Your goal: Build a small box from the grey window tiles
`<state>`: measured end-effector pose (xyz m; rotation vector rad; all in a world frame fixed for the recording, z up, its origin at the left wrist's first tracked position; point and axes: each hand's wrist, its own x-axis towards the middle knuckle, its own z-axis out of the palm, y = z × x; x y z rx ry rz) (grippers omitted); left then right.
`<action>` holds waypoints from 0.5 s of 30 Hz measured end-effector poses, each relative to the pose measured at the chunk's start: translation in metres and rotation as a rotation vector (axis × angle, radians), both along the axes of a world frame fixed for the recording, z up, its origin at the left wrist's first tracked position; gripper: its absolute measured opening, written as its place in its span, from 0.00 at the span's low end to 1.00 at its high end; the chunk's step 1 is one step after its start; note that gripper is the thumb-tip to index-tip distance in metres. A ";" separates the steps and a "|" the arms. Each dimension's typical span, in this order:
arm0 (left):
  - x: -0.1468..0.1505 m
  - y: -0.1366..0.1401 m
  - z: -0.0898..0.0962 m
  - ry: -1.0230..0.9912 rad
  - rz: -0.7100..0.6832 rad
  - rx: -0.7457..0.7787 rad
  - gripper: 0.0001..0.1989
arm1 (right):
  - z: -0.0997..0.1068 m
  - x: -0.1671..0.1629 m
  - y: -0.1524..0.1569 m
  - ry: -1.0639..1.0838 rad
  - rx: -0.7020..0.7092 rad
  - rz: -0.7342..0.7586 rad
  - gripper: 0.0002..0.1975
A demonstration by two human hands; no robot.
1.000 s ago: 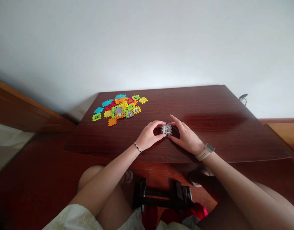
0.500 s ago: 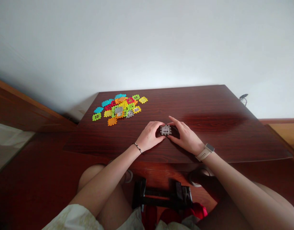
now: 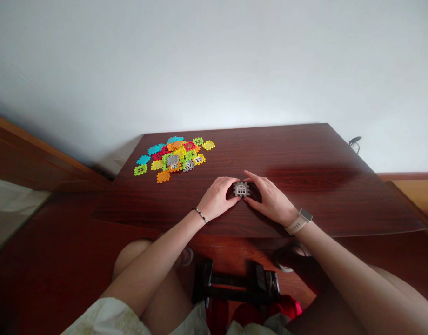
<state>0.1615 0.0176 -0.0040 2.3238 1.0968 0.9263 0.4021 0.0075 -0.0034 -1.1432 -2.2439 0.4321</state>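
A grey, notched building tile (image 3: 241, 189) with a white barred window in it sits near the front middle of the table, between my two hands. My left hand (image 3: 219, 197) pinches its left side, thumb at the near edge and fingers at the far edge. From the right, my right hand (image 3: 270, 201) grips the same tile, its thumb near the front edge and its index finger lifted a little at the back. Whether the tile touches the tabletop cannot be made out.
A heap of notched tiles (image 3: 179, 153) in blue, red, yellow, green, orange and grey lies at the table's back left. The dark wooden table (image 3: 287, 149) stands against a white wall (image 3: 228, 65). Beyond its right edge hangs a black cable (image 3: 355, 141). A black-framed object (image 3: 235, 284) is below.
Almost nothing differs. My right index finger has come down slightly, and both hands keep their hold on the grey tile.
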 end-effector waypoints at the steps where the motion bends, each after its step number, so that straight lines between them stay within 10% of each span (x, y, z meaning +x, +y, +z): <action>1: 0.001 0.000 0.000 0.000 0.004 0.003 0.24 | 0.000 0.000 0.000 0.000 0.000 0.000 0.42; 15: 0.001 0.003 -0.004 0.005 0.006 0.044 0.24 | -0.003 0.001 0.002 0.033 -0.007 -0.006 0.39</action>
